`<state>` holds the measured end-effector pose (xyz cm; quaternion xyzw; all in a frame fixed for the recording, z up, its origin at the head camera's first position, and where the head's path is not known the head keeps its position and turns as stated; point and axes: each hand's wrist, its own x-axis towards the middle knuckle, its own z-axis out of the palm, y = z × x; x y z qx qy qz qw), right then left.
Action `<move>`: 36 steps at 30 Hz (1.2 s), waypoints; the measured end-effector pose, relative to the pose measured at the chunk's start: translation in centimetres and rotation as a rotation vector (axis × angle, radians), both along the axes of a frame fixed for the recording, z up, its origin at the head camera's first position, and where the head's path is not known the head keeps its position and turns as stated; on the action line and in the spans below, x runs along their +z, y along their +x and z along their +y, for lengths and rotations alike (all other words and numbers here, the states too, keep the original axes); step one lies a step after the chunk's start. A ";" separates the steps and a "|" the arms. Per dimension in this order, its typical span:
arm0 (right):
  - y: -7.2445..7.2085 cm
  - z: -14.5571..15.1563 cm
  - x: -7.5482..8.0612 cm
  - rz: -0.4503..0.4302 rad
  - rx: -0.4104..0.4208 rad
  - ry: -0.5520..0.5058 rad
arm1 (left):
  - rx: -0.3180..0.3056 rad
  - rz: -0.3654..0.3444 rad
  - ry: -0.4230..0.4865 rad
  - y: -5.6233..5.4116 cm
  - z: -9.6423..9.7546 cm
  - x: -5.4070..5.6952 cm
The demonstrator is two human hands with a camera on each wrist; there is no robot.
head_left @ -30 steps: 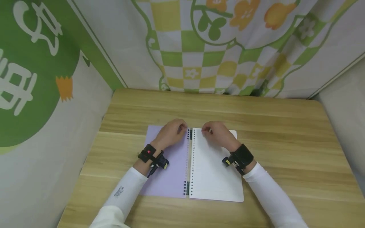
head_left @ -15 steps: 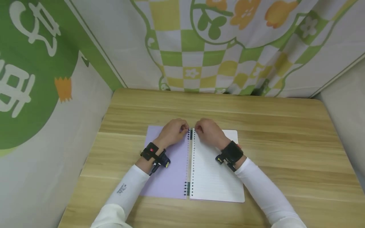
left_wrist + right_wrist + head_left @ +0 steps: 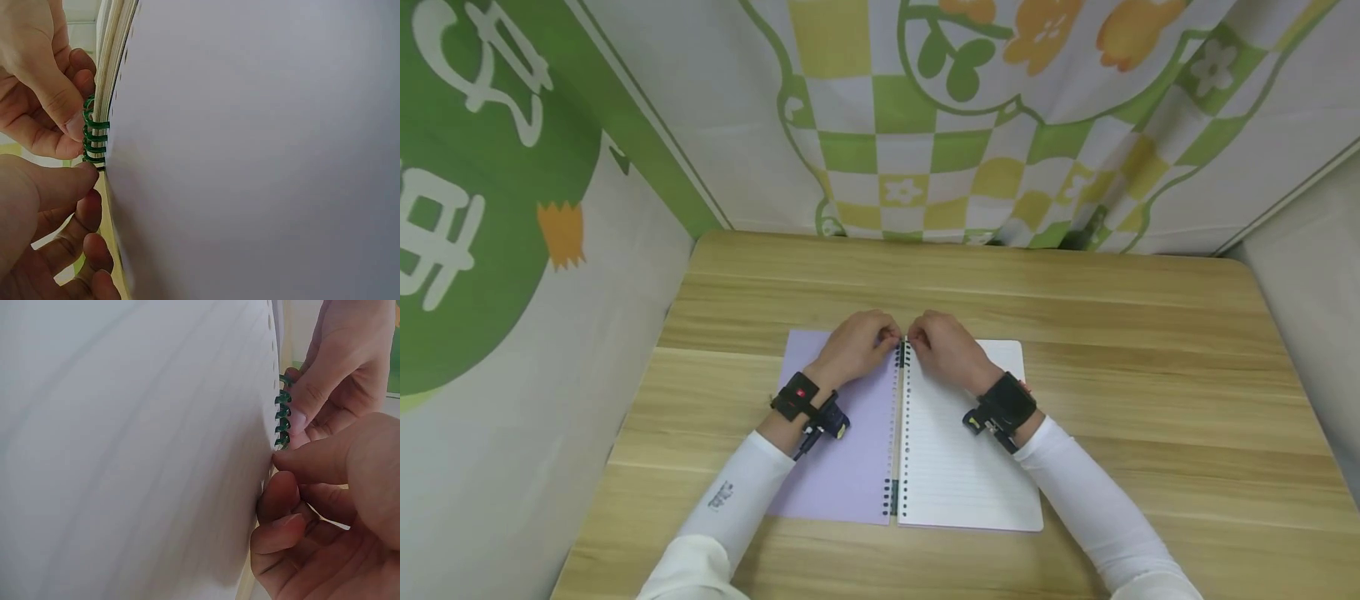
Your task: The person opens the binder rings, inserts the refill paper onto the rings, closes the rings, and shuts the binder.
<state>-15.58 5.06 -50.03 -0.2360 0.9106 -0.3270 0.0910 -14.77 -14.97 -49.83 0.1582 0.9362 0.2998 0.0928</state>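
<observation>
An open loose-leaf notebook (image 3: 970, 492) lies on the table, a lilac cover sheet (image 3: 831, 475) on its left and a lined white page on its right. Short green binding rings (image 3: 95, 139) join the halves near the top edge. My left hand (image 3: 859, 346) pinches these rings between thumb and curled fingers. From the other side my right hand (image 3: 951, 352) pinches them too, its thumb (image 3: 312, 459) right at the page's punched edge. Both sets of fingertips nearly meet at the spine. A second ring clip (image 3: 894, 497) sits at the bottom of the spine.
The wooden table (image 3: 1150, 375) extends around the notebook on every side. Behind it hangs a checked green and yellow curtain (image 3: 962, 150). A printed cloth wall (image 3: 625, 275) rises at the left, and a pale wall (image 3: 1307, 242) at the right.
My right hand has moved left across the white page to the green rings at the spine. My left hand has shifted slightly right toward the same rings. The notebook stays in place.
</observation>
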 end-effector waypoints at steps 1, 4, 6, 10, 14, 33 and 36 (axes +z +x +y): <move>0.0 0.0 0.0 0.000 -0.001 -0.005 | -0.001 -0.001 0.000 -0.1 0.0 0.0; 0.0 0.0 0.0 0.003 0.000 -0.015 | -0.005 -0.004 0.002 -0.2 0.2 -0.1; 0.0 0.0 -0.1 0.002 0.002 -0.020 | -0.006 -0.008 0.004 -0.3 0.2 -0.1; 0.0 -0.1 -0.1 -0.012 -0.003 -0.024 | -0.011 -0.017 0.006 -0.4 0.2 -0.1; 0.0 -0.1 -0.2 -0.030 -0.006 -0.024 | -0.020 -0.016 0.008 -0.5 0.2 -0.1; 2.7 0.6 0.0 -0.043 0.011 -0.028 | -0.038 0.032 0.029 2.7 -0.3 0.1; 3.1 0.5 0.0 -0.038 0.000 -0.008 | -0.033 0.026 0.023 3.1 -0.3 -0.2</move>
